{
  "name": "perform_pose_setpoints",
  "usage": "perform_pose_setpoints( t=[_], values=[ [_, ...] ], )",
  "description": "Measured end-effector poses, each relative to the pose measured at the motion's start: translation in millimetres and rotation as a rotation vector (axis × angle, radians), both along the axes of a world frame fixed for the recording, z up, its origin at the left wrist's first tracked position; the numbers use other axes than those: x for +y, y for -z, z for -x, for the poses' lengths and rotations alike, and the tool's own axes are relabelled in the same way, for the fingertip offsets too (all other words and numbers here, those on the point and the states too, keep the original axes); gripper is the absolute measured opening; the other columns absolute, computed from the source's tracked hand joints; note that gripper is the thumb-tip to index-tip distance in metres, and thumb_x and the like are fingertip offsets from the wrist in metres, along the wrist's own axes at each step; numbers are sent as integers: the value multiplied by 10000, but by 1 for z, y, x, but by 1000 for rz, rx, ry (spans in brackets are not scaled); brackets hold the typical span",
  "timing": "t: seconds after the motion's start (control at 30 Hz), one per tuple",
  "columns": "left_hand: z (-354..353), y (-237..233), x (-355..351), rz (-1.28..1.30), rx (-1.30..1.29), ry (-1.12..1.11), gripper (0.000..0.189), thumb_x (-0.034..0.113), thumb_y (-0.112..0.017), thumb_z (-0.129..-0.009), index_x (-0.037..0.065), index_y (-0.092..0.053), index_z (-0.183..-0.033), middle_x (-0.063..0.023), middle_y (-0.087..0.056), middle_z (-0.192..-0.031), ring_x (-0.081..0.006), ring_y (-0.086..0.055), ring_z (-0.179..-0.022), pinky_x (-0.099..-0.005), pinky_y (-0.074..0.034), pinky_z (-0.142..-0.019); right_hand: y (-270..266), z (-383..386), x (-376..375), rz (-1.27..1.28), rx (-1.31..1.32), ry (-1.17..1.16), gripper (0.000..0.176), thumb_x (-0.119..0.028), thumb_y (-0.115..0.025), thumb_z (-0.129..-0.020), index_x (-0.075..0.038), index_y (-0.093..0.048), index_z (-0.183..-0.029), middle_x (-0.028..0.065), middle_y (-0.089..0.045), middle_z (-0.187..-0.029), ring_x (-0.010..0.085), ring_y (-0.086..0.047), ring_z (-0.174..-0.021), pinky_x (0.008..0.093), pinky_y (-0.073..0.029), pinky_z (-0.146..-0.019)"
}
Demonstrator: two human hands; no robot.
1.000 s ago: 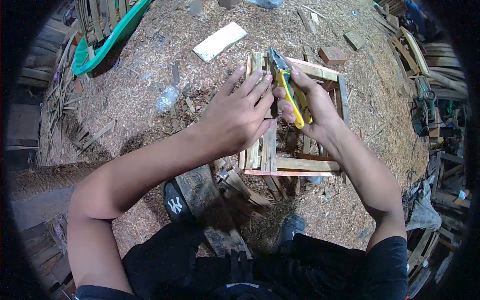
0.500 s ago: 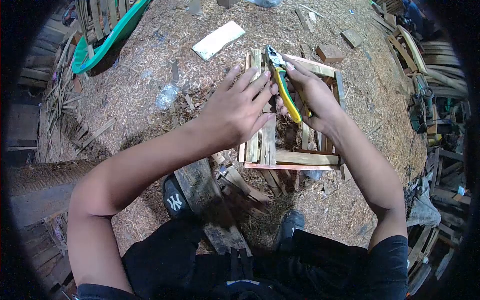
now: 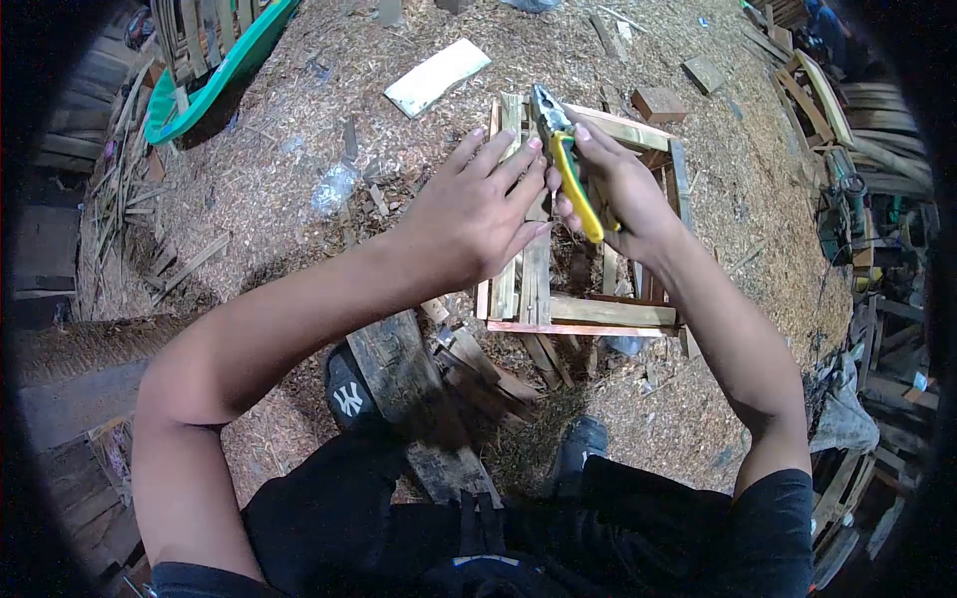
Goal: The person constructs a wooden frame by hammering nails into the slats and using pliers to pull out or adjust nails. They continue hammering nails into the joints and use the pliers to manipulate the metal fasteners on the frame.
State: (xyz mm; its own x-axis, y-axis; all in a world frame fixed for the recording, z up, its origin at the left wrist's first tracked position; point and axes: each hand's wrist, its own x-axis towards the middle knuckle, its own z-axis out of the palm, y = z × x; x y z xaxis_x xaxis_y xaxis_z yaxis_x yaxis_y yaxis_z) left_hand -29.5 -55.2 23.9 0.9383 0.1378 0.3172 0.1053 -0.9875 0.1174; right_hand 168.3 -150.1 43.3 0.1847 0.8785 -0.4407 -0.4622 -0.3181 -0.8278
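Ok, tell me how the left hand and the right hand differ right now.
The left hand has its fingers stretched out and spread, back upward; the right hand is curled shut. The left hand shows no tool; the right hand grips the yellow-handled pliers, their dark head pointing away. Both are bare and meet over the wooden crate.

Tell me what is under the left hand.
Under the left hand lie the pale slats of the square wooden crate. The palm covers whatever it presses there, beside the right hand gripping yellow-handled pliers.
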Motion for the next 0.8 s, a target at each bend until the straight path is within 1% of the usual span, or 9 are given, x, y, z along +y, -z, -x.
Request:
perform_pose_setpoints(
  t=[0.03,0.17,0.27,0.47,0.53,0.63,0.67,0.77,0.8],
  values=[
    [0,1,0,18,-14,-6,612,353,-668,-973,-60,-541,-1407,-239,-536,-1491,-419,-455,-1415,-555,-311,-1207,-3,1,-1,22,-143,-33,468,-279,-407,-1139,-121,-382,-1579,125,-687,-892,201,-678,-679,325,-579,-556],
    [1,2,0,12,-19,-7,611,351,-664,-977,-57,-538,-1414,-236,-532,-1497,-418,-451,-1418,-556,-306,-1209,-10,2,-3,82,-278,-98,421,-284,-416,-1136,-96,-458,-1511,144,-723,-917,211,-710,-694,334,-586,-573],
    [0,5,-1,1,-1,-22,616,370,-654,-984,-52,-538,-1417,-228,-517,-1515,-416,-442,-1427,-560,-305,-1209,-12,-2,-6,92,-340,-99,405,-287,-400,-1139,-83,-473,-1482,160,-736,-942,213,-710,-678,332,-590,-576],
    [2,4,1,32,7,-11,636,410,-632,-995,-54,-536,-1420,-225,-502,-1528,-422,-432,-1434,-566,-325,-1199,-20,-6,-27,29,-162,-69,422,-283,-389,-1140,-61,-445,-1495,185,-739,-977,219,-716,-697,342,-623,-604],
    [1,7,1,18,-2,-18,640,410,-632,-997,-57,-532,-1424,-227,-501,-1528,-422,-431,-1435,-565,-341,-1189,-26,-11,-31,26,-168,-42,419,-294,-387,-1141,-34,-448,-1464,193,-737,-990,221,-715,-697,347,-633,-612],
    [0,8,1,14,-3,-14,640,416,-624,-1003,-59,-533,-1422,-237,-495,-1529,-426,-435,-1431,-560,-345,-1190,-35,-21,-38,21,-310,85,368,-286,-351,-1144,-8,-491,-1341,201,-734,-1020,207,-703,-705,331,-625,-617],
    [0,8,2,14,-4,-12,640,416,-624,-1003,-59,-533,-1422,-237,-495,-1529,-426,-435,-1431,-560,-345,-1190,-36,-27,-41,20,-311,87,368,-286,-351,-1144,-8,-491,-1341,201,-734,-1020,207,-703,-705,331,-625,-617],
    [0,6,4,26,15,-5,631,415,-605,-1014,-48,-530,-1437,-247,-478,-1543,-430,-432,-1436,-552,-356,-1192,-37,-53,-55,-16,-308,236,372,-302,-350,-1144,-22,-474,-1356,201,-716,-1051,198,-672,-722,316,-607,-640],
    [-1,7,6,40,16,2,621,434,-598,-1012,-12,-545,-1442,-253,-465,-1553,-443,-424,-1440,-565,-363,-1189,-35,-62,-61,-17,-307,237,372,-302,-350,-1144,-22,-474,-1356,201,-716,-1051,198,-672,-722,316,-607,-640]
  ],
)
